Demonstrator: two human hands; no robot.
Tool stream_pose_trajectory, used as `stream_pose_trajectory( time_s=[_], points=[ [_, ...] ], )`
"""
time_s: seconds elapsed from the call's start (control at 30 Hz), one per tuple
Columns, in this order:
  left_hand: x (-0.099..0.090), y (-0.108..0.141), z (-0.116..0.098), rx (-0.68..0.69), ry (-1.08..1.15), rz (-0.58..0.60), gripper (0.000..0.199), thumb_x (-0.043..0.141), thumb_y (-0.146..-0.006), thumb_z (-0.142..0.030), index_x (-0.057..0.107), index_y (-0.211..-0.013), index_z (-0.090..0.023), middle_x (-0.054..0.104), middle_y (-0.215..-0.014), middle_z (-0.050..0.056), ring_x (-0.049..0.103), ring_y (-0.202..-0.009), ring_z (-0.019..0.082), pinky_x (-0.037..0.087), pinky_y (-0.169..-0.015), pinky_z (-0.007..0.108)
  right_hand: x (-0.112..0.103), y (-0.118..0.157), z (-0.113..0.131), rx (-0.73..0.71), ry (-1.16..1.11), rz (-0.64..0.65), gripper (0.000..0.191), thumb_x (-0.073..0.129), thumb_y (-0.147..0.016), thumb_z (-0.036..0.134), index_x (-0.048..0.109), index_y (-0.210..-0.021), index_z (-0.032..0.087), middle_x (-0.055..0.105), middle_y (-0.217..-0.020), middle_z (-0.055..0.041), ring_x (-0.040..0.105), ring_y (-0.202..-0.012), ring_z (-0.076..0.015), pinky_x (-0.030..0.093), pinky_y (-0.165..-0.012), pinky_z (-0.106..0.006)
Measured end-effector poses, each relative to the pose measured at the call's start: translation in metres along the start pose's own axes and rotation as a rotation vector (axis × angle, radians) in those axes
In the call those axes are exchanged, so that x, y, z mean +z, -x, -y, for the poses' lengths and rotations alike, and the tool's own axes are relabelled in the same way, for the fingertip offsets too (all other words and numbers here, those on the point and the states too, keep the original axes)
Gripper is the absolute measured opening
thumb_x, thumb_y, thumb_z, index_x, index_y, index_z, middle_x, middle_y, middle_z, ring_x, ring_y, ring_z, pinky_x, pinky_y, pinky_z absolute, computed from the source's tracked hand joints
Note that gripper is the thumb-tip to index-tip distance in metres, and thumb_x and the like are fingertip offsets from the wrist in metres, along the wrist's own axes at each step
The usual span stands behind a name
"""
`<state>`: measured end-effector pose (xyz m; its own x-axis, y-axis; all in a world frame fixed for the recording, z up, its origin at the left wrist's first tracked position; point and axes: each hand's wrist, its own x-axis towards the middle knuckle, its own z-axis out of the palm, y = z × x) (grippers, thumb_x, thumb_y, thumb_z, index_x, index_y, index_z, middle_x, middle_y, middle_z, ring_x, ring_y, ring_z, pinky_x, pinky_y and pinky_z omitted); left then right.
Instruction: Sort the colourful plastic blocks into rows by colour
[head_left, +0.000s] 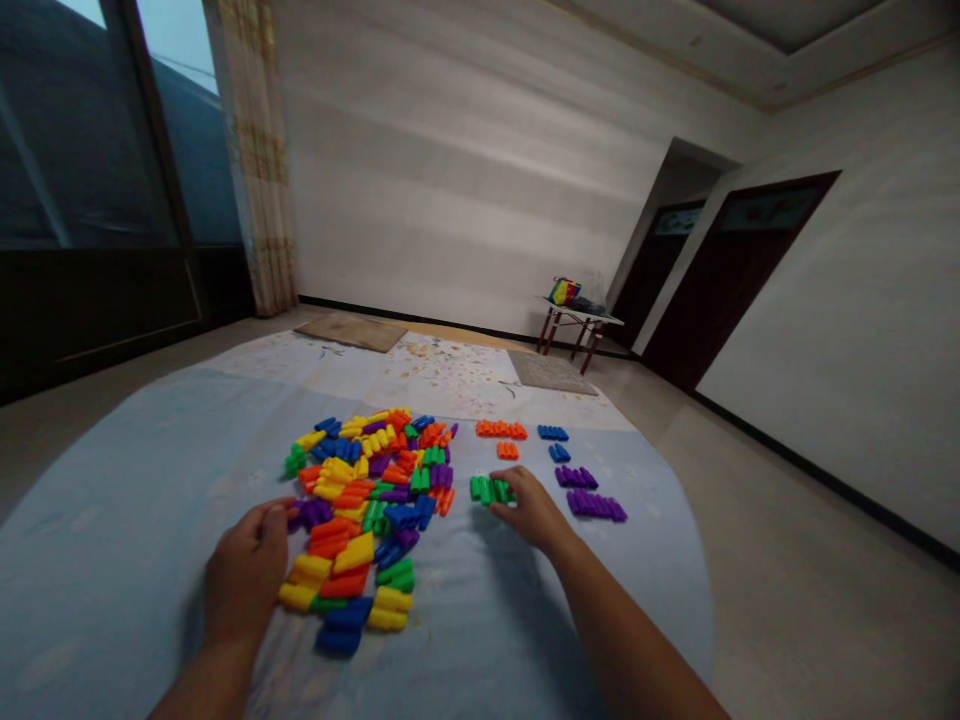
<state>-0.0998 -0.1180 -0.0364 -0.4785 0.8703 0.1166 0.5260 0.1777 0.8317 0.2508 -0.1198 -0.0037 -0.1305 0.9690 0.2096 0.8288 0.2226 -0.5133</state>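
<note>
A pile of bullet-shaped plastic building blocks point(352, 490) in yellow, orange, blue, green and purple spreads over the left middle of the table. At its left edge, my left hand point(251, 565) has its fingers closed against purple blocks point(311, 513); the fingertips are partly hidden. My right hand point(531, 508) pinches the right end of a short row of green blocks point(481, 490), right of the pile. Orange rows point(502, 430) lie just beyond it. Blue rows point(553, 433) and purple rows point(596, 505) are farther right.
The round table is covered with a light blue cloth point(135, 500) and a flowered cloth point(442, 370). Two flat mats point(352, 330) lie toward the far edge. A small side table point(592, 318) with a colourful bag point(564, 291) stands near the wall.
</note>
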Motion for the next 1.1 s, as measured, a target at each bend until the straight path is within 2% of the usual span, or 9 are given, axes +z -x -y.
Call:
stream_pose_trajectory(
  time_s=[0.2,0.4,0.5,0.63,0.77,0.9,1.0,1.1],
  points=[
    [-0.001,0.003,-0.003,0.010,0.020,-0.011,0.037,0.034,-0.082,-0.041,0.061,-0.098,-0.021,0.067,-0.094,0.005,0.059,-0.091,0.020,0.042,-0.078,0.029,0.003,-0.031,-0.006,0.086,0.078,0.063,0.046,0.068,-0.070,0.024,0.061,-0.115,0.018,0.059,-0.108,-0.0100,0.057,-0.096,-0.0203,0.042,-0.089,-0.031],
    [0.000,0.003,-0.004,0.028,0.026,-0.030,0.036,0.035,-0.082,-0.041,0.062,-0.097,-0.022,0.068,-0.092,0.004,0.059,-0.091,0.020,0.043,-0.075,0.028,0.007,-0.036,-0.008,0.069,0.147,0.129,0.047,0.069,-0.069,0.024,0.062,-0.115,0.019,0.060,-0.107,-0.0096,0.056,-0.099,-0.0222,0.040,-0.090,-0.033],
    [-0.001,0.004,-0.006,0.035,0.027,-0.033,0.036,0.035,-0.082,-0.041,0.062,-0.097,-0.021,0.068,-0.092,0.005,0.060,-0.090,0.020,0.043,-0.076,0.028,0.002,-0.033,0.001,0.038,0.122,0.054,0.050,0.068,-0.070,0.023,0.059,-0.119,0.018,0.058,-0.113,-0.0114,0.054,-0.105,-0.0231,0.039,-0.094,-0.036],
    [-0.001,0.004,-0.007,0.035,0.043,-0.044,0.036,0.036,-0.082,-0.040,0.063,-0.095,-0.021,0.068,-0.092,0.006,0.060,-0.090,0.021,0.044,-0.076,0.029,0.003,-0.030,0.022,-0.068,0.037,-0.027,0.043,0.063,-0.075,0.022,0.059,-0.118,0.019,0.058,-0.113,-0.0100,0.055,-0.103,-0.0204,0.039,-0.095,-0.035],
    [0.000,0.003,-0.005,0.022,0.032,-0.039,0.036,0.035,-0.082,-0.041,0.062,-0.096,-0.021,0.068,-0.092,0.005,0.059,-0.090,0.020,0.043,-0.076,0.029,0.019,-0.037,0.040,-0.136,0.043,0.028,0.042,0.059,-0.076,0.018,0.059,-0.118,0.019,0.060,-0.115,-0.0098,0.053,-0.108,-0.0215,0.038,-0.096,-0.036],
    [-0.001,0.004,-0.006,0.013,0.035,-0.025,0.036,0.035,-0.082,-0.039,0.062,-0.097,-0.021,0.067,-0.092,0.004,0.059,-0.090,0.019,0.043,-0.076,0.028,0.034,-0.050,0.052,-0.108,0.085,0.106,0.044,0.056,-0.076,0.014,0.059,-0.119,0.021,0.061,-0.118,-0.0087,0.052,-0.112,-0.0229,0.039,-0.095,-0.036],
    [-0.002,0.005,-0.007,0.004,0.040,-0.021,0.035,0.036,-0.082,-0.039,0.062,-0.097,-0.021,0.067,-0.092,0.004,0.059,-0.091,0.019,0.043,-0.075,0.027,0.037,-0.054,0.058,-0.088,0.107,0.139,0.041,0.060,-0.075,0.016,0.061,-0.116,0.022,0.063,-0.112,-0.0081,0.054,-0.107,-0.0234,0.039,-0.092,-0.035],
    [-0.002,0.005,-0.008,0.000,0.037,-0.023,0.035,0.036,-0.082,-0.039,0.062,-0.098,-0.021,0.067,-0.091,0.004,0.059,-0.090,0.019,0.043,-0.075,0.027,0.032,-0.047,0.061,-0.096,0.107,0.097,0.040,0.065,-0.074,0.026,0.062,-0.114,0.021,0.062,-0.106,-0.0088,0.054,-0.102,-0.0234,0.039,-0.090,-0.035]
  ],
)
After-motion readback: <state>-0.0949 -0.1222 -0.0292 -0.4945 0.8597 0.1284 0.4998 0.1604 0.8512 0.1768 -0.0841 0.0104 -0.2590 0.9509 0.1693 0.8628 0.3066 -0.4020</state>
